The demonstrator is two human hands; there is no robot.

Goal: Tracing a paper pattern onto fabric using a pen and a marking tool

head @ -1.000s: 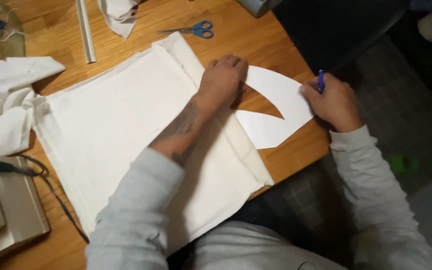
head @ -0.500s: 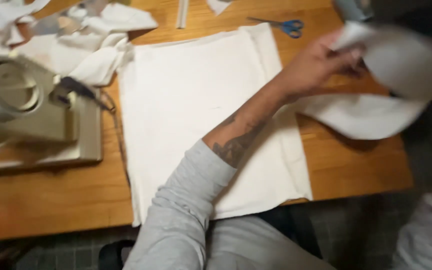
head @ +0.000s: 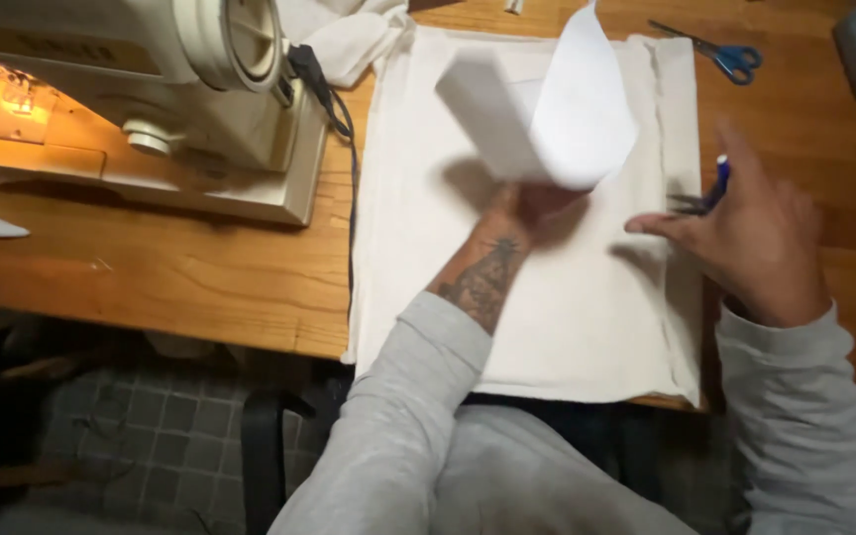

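Grey sleeves frame the near edge. Left hand (head: 532, 208) is closed on a curved white paper piece (head: 557, 109), lifted above the cream fabric (head: 547, 317) w/ its lower edge pinched, prob. to reposition it. Right hand (head: 760, 238), at 3 o'clock, is clamped on a blue pen (head: 721, 176), other fingers spread. Sewing machine (head: 180, 89) is seen at 10 o'clock, blue scissors (head: 730, 54) at 1 o'clock on the wooden worktop (head: 180, 277).
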